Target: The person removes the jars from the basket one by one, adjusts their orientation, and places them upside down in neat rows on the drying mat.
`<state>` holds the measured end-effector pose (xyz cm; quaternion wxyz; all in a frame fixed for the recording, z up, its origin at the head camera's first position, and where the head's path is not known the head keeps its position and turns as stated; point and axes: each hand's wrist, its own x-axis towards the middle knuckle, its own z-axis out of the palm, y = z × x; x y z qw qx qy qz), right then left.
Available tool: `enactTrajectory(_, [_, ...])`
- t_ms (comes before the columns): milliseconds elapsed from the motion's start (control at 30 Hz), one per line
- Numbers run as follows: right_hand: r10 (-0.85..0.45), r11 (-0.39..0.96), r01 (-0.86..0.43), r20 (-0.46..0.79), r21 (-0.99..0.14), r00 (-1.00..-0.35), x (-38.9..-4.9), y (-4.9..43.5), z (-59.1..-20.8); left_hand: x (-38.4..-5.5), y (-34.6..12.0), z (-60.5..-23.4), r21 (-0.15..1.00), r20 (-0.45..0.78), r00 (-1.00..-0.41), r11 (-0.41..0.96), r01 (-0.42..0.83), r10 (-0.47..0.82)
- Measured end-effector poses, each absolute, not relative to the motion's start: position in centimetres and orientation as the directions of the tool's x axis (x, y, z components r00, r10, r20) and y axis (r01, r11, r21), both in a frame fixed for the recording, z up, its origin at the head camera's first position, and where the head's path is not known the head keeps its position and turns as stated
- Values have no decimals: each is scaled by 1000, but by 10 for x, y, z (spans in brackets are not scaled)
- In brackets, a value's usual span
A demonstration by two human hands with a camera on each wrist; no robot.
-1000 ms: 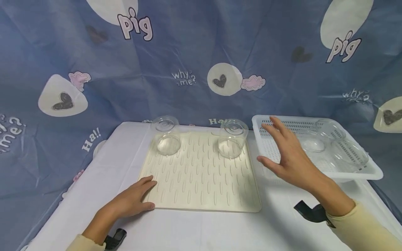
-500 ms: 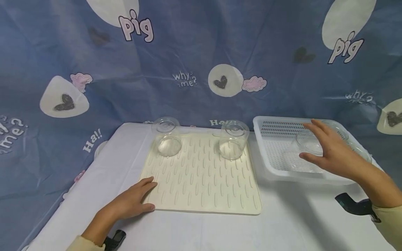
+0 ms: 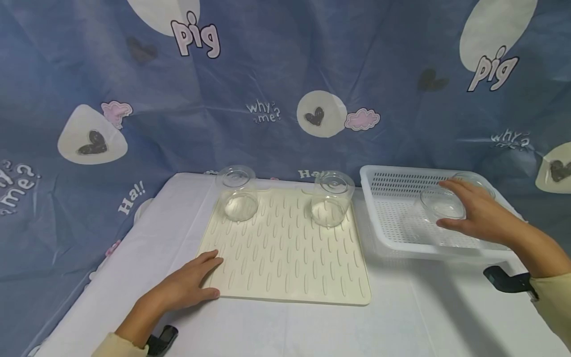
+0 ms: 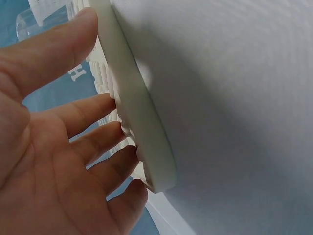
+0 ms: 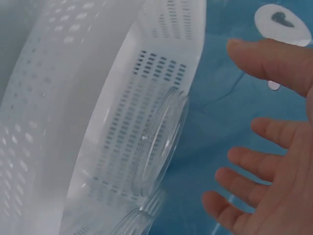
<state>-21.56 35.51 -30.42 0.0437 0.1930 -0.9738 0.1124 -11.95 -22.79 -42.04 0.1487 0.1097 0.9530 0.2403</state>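
Two hands, right one lower, near cup

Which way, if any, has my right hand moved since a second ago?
Yes, rightward: your right hand has shifted across the white basket, from its left part toward its right end.

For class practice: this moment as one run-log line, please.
left hand: fingers touching mat; right hand: over basket, holding nothing; mat: two clear cups; basket: more cups
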Motion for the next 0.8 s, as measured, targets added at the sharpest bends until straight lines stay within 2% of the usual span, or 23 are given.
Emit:
enactTrajectory(300, [-345, 934, -340, -26, -111, -938, -234, 356, -303, -120, -229, -421, 486, -213, -930, 858, 164, 298])
enactTrajectory(800, [-269, 960, -254, -139, -118, -953, -254, 370, -315, -119, -229, -421, 487, -219, -931, 860, 156, 292])
